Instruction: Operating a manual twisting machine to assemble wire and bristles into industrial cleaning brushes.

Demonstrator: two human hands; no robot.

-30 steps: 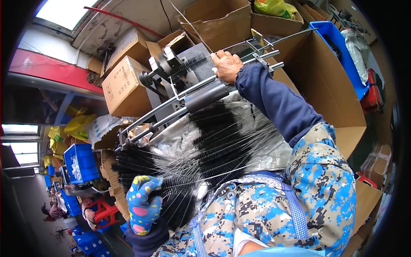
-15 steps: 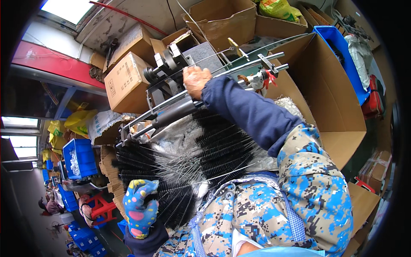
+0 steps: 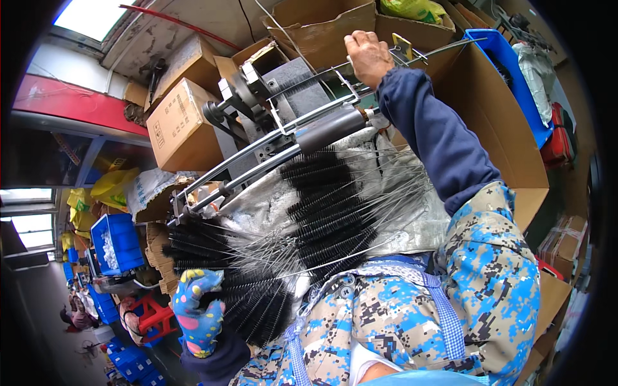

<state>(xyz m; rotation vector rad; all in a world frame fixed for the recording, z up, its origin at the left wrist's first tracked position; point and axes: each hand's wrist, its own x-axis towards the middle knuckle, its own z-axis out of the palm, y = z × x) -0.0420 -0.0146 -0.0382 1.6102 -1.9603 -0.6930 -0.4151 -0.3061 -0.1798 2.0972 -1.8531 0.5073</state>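
Observation:
My right hand point(image 3: 370, 59), bare, is closed beside the far-right end of a metal bench machine point(image 3: 283, 119); what its fingers grip is hidden. A thin black wire brush point(image 3: 306, 82) stretches across the machine toward those fingers. Below it, a dark grey cylinder point(image 3: 331, 128) sits on a shiny rod. My left hand point(image 3: 199, 312), in a blue polka-dot glove, curls around the bristle end of a black wire brush point(image 3: 248, 283) near my lap. Piles of similar twisted-wire brushes point(image 3: 328, 219) lie in front of me, their bare wire ends fanned out.
A large open cardboard box point(image 3: 496, 103) stands to the right, beside a blue bin point(image 3: 515, 96). A closed carton point(image 3: 183, 125) sits left of the machine. Farther left are a blue crate point(image 3: 116, 241) with white pieces and a red stool point(image 3: 154, 315).
My right hand has moved far and to the right, away from the machine's wheel. The grey cylinder has slid right along its rod. My left hand stays near the brushes.

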